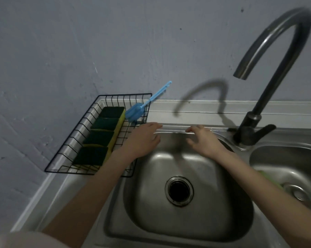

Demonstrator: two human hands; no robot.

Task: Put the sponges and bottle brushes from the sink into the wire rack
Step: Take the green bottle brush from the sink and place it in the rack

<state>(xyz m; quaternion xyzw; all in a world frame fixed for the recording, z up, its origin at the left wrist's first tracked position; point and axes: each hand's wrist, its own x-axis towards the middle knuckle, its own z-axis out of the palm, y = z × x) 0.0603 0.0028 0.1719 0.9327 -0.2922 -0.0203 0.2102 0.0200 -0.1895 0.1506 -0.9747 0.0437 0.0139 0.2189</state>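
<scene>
Both forearms stretched out from the bottom of the view over the left basin of the sink (pixel 195 228), which lay bare around its drain (pixel 179 191). At the far rim the left hand (pixel 144 138) hovered over the near right corner of the wire rack (pixel 61 149) and the right hand (pixel 204 139) over the basin's back edge; each was empty, with fingers loosely spread. Four green-and-yellow sponges (pixel 101 135) sat in a row along the rack's left side, and a blue bottle brush (pixel 134 113) rested with its head in the far right corner, its handle leaning out over the rim toward the wall. Judging by the bare left basin, this stage looked like a pause between loads, with most of the job done. A pale green thing (pixel 271 178) showed beyond the right forearm in the right basin, mostly hidden by the arm; whether it was a sponge or a brush could not be told. If it belonged to the task, the next move would call for the right hand to swing across to that basin, close on it and carry it to the open right half of the rack. A tall curved tap (pixel 269 68) stood between the basins, a likely obstacle to that reach.
</scene>
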